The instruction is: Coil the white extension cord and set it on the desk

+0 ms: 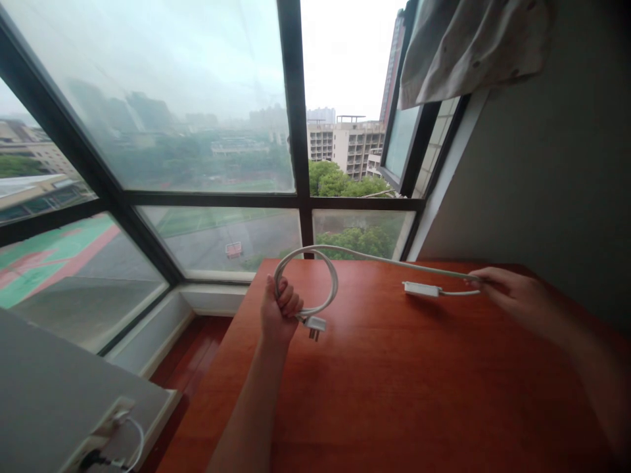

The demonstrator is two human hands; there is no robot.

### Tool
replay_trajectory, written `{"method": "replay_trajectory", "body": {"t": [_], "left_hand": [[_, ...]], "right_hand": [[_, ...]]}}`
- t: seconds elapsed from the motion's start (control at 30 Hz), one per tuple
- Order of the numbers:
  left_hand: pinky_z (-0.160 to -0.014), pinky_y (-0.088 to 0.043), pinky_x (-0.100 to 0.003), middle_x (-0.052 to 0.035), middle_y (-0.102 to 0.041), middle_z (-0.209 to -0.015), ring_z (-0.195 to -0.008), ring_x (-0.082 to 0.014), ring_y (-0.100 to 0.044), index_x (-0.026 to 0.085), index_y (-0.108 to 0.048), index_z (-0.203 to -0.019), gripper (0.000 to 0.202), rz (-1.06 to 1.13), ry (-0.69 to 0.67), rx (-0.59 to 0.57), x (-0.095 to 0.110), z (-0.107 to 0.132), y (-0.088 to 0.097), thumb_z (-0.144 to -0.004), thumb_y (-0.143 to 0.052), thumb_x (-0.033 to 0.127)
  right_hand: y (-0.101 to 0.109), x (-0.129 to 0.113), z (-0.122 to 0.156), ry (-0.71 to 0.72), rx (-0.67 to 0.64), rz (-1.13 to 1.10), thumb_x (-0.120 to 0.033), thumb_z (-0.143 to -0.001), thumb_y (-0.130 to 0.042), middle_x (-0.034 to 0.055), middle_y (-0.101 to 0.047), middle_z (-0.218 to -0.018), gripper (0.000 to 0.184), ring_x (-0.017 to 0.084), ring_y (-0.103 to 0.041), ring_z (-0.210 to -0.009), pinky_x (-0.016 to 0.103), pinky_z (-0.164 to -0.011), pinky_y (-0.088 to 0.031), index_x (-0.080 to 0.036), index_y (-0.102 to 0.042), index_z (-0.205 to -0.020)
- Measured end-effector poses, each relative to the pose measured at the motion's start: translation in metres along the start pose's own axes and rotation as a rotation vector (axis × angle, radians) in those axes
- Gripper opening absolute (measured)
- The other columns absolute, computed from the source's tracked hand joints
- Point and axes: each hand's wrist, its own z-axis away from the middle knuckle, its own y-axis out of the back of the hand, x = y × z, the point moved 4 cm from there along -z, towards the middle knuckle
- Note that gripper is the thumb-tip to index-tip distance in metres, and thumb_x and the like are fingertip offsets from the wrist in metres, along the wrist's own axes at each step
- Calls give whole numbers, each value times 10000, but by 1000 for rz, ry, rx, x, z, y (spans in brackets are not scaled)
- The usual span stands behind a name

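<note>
My left hand (282, 309) is closed around a white power cable (337, 282), which forms a round loop above the table. A white plug (315, 324) with metal prongs hangs just beside that fist, pointing down. From the loop the cable runs off to the right, where my right hand (503, 286) pinches it between thumb and fingers. Left of the right hand, a small white block-shaped end piece (422, 289) hangs on a short length of cable, seemingly just above the tabletop. The right forearm is smeared by motion.
A reddish-brown wooden table (394, 394) lies beneath both hands. Dark-framed windows (303, 131) stand behind it, one pane swung outward. A curtain (473, 52) hangs at the upper right. At the lower left, a wall socket (106, 424) has plugs and cords in it.
</note>
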Motion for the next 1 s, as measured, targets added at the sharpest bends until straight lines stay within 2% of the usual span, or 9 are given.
{"method": "replay_trajectory", "body": {"t": [0.1, 0.17, 0.3, 0.4, 0.53, 0.63, 0.83, 1.0], "left_hand": [[-334, -103, -190, 104, -157, -443, -328, -45, -115, 176, -439, -670, 354, 13, 3, -7, 0, 0, 1, -888, -521, 443], [-339, -97, -192, 104, -152, -445, -331, -46, -111, 173, -442, -670, 356, 20, 10, -13, -2, 0, 0, -900, -500, 439], [-342, -91, -197, 102, -146, -444, -331, -50, -106, 173, -439, -664, 368, 21, 22, -31, -6, -1, 0, -921, -454, 436], [-343, -96, -196, 102, -145, -446, -329, -50, -113, 173, -444, -671, 364, 27, 15, -31, -5, -1, 1, -930, -436, 429], [-339, -102, -190, 104, -137, -450, -325, -50, -113, 174, -445, -677, 357, 42, -1, -27, -3, -2, 4, -930, -440, 426], [-339, -106, -188, 104, -130, -453, -328, -51, -104, 176, -443, -676, 353, 46, -13, -29, -1, -3, 5, -926, -449, 424], [-344, -100, -191, 102, -118, -462, -338, -50, -96, 175, -438, -667, 362, 61, -6, -43, 0, -3, 5, -921, -455, 432], [-346, -101, -195, 102, -126, -461, -340, -51, -102, 173, -448, -670, 364, 56, 7, -29, -3, -2, 3, -923, -450, 436]], "right_hand": [[1, 14, 1, -24, 73, 56, -390, -880, -536, 109, -700, -965, 192, 216, -669, -879, 305, -735, -499, -247, -652, -934], [1, 13, -3, -12, 159, 93, -394, -889, -520, 106, -702, -961, 226, 220, -672, -887, 310, -749, -503, -245, -631, -1018], [10, -11, -24, 15, 337, 133, -355, -915, -473, 40, -723, -910, 413, 193, -698, -787, 285, -675, -527, -264, -457, -1317], [18, -40, -46, 40, 391, 115, -317, -912, -483, 23, -721, -888, 404, 136, -679, -625, 218, -571, -513, -255, -475, -1310], [20, -65, -69, 3, 326, -102, -309, -912, -472, 39, -705, -892, 373, 94, -615, -489, 184, -464, -499, -234, -511, -1276], [11, -68, -73, -76, 250, -281, -328, -894, -495, 59, -698, -906, 385, 107, -620, -499, 197, -447, -516, -230, -513, -1265], [-21, -48, -62, -225, 174, -587, -379, -845, -559, 67, -697, -849, 445, 123, -615, -493, 247, -473, -542, -223, -507, -1258], [-51, -24, -47, -323, 179, -774, -401, -772, -638, 54, -694, -804, 509, 116, -593, -466, 233, -431, -521, -203, -519, -1225]]}}
